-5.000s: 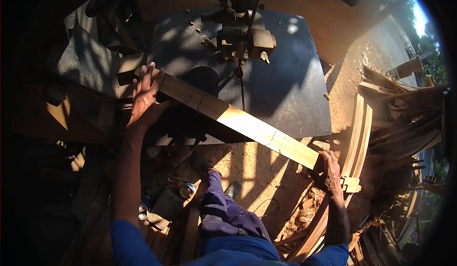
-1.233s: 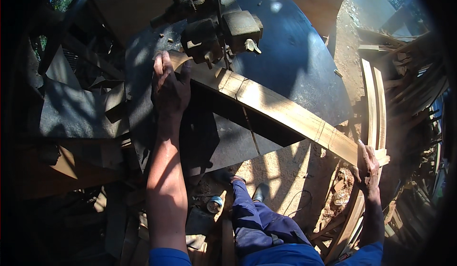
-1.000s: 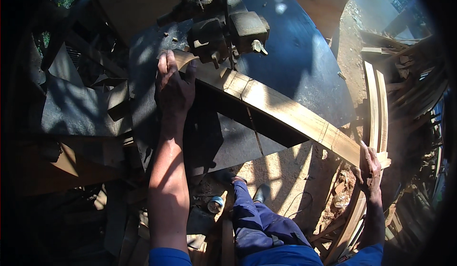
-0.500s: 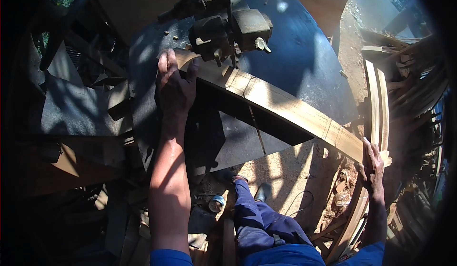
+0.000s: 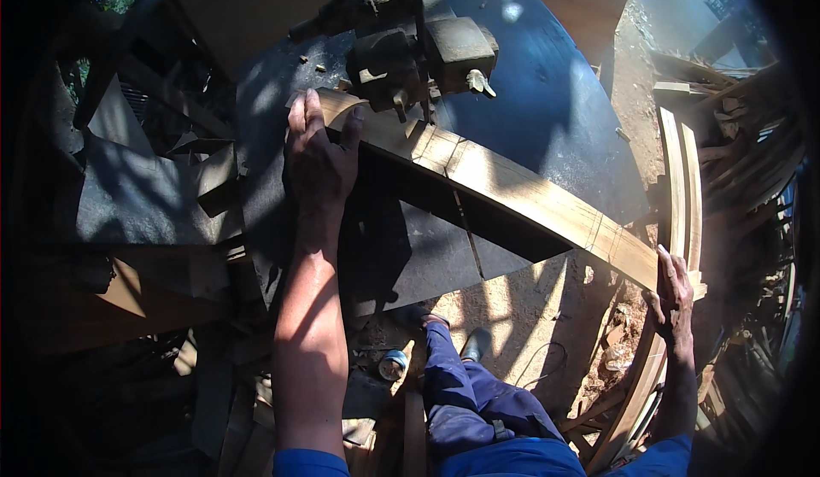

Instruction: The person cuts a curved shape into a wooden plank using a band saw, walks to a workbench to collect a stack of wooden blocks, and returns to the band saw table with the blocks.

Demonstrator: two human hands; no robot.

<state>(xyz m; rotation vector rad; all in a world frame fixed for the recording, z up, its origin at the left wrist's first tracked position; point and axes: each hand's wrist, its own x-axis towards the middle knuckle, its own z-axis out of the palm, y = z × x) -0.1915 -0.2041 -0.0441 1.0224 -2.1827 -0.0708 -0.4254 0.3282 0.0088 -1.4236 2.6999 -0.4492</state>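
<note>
A long, pale wooden board [image 5: 521, 188] with dark pencil lines across it lies slantwise over a dark metal saw table [image 5: 547, 93]. My left hand [image 5: 323, 157] grips its far left end, the thumb on the near side and the fingers over the end. At the near right end, past the table edge, my right hand [image 5: 675, 293] is closed around the board. Above the board's left part hangs the blade guide [image 5: 418, 57] of a bandsaw, with its thin upright blade reaching down to the wood. Where blade and wood meet is partly hidden.
Curved wooden strips [image 5: 679, 178] stand beside my right hand, with piled offcuts [image 5: 743, 148] beyond. Left of the table is a grey metal sheet [image 5: 141, 195]. A small round tin [image 5: 393, 364] sits by my feet on sawdust-covered ground [image 5: 521, 306]. Small wood chips lie near the guide.
The whole view has shifted slightly, so everything appears a little farther right. Both hands keep their hold, and the board shows little visible movement against the saw.
</note>
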